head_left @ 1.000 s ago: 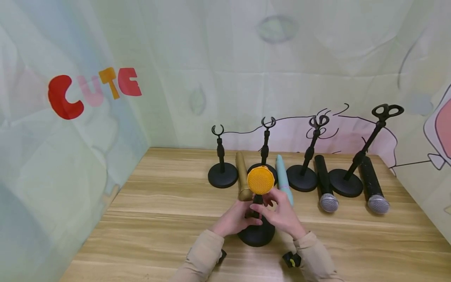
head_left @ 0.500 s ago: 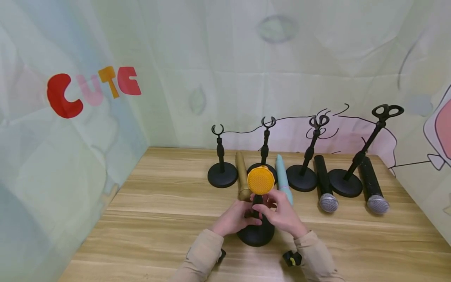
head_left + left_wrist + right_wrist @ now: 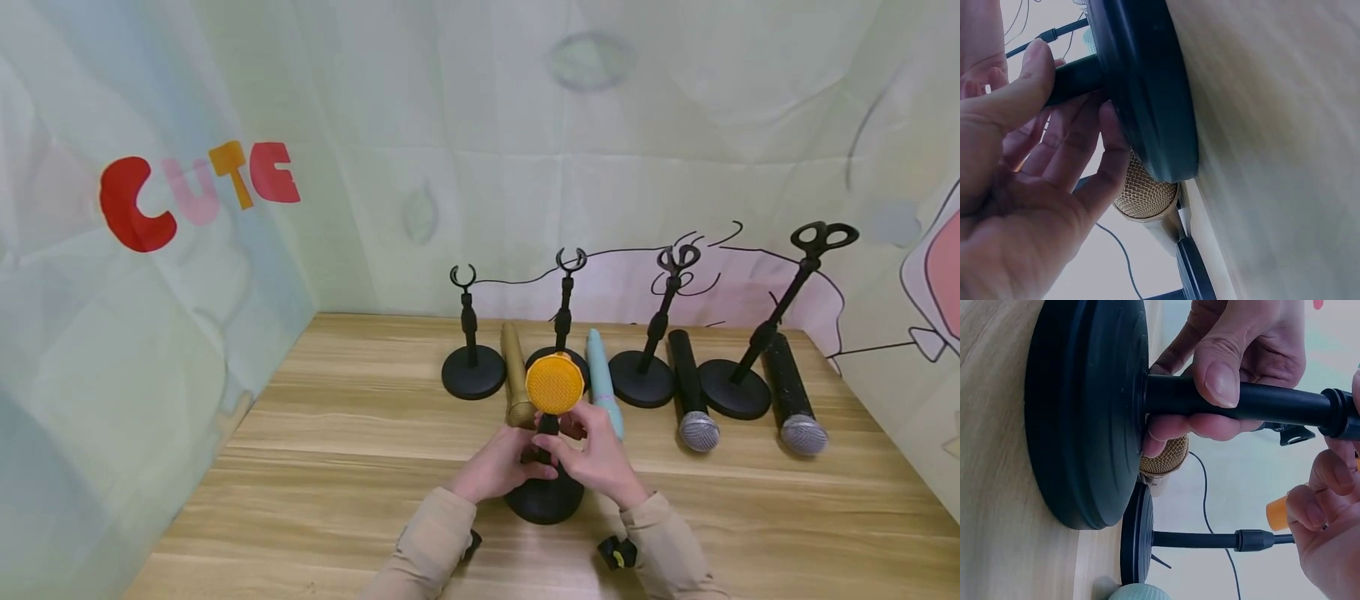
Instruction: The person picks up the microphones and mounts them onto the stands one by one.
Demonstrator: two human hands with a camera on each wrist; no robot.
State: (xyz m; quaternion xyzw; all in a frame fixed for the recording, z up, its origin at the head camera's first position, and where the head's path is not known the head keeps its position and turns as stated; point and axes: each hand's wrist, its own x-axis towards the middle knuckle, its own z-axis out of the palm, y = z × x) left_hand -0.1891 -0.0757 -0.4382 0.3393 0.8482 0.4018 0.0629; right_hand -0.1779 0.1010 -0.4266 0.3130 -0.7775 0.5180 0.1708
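Observation:
A black microphone stand with a round base stands upright near me on the table. An orange microphone with a mesh head sits at its top, and part of its orange handle shows in the right wrist view. My left hand grips the lower pole, thumb on one side and fingers round the other, just above the base. Higher up, my right hand holds the stand by its collar, fingers curled. The right fingertips are partly hidden behind the pole in the head view.
Behind stand several black stands, among them a left one and a tilted right one. Between them lie a gold microphone, a light blue microphone and two black microphones with silver heads, one nearer the middle. A printed curtain hangs behind.
The right hand and forearm have shifted very slightly to the left. The left hand, stand and orange microphone stay nearly in place.

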